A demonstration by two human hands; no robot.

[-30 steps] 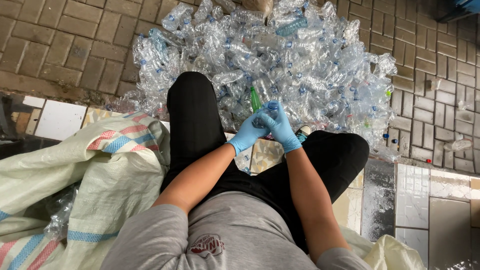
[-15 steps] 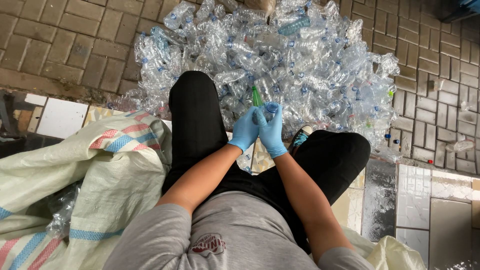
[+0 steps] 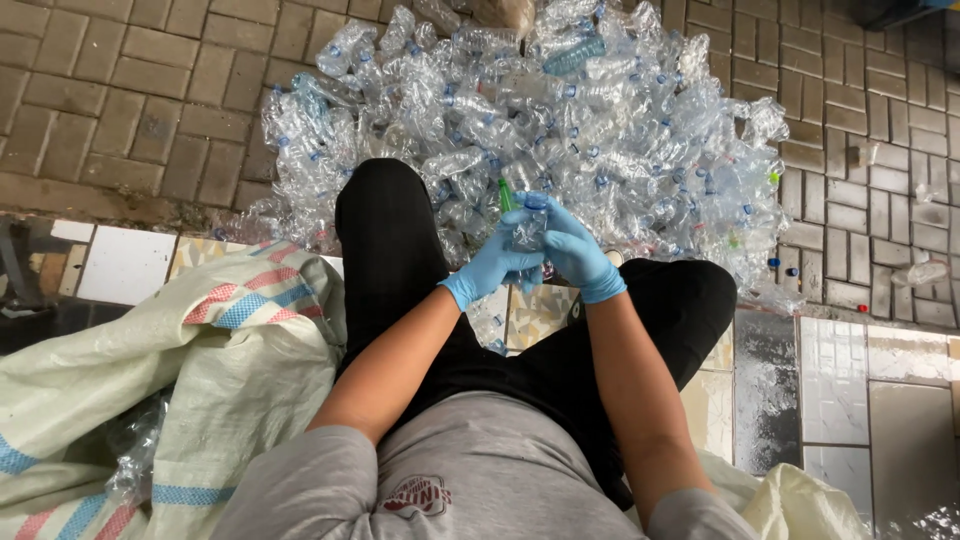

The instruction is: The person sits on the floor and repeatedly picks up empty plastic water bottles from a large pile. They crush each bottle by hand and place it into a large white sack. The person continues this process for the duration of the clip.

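Both my hands wear blue gloves and meet between my knees. My left hand and my right hand together grip a clear crushed plastic bottle with a blue cap, held upright. A green-handled tool sticks up just left of the bottle; which hand holds it I cannot tell. I sit with my legs in black trousers, apart, facing a big heap of crushed clear bottles.
A large woven sack, white with red and blue stripes, lies open at my left with some bottles inside. Brick paving lies beyond, tiled floor at the right. A stray bottle lies far right.
My hands have stayed between my knees, shifting slightly on the bottle; the bottle now stands more upright between the gloves.
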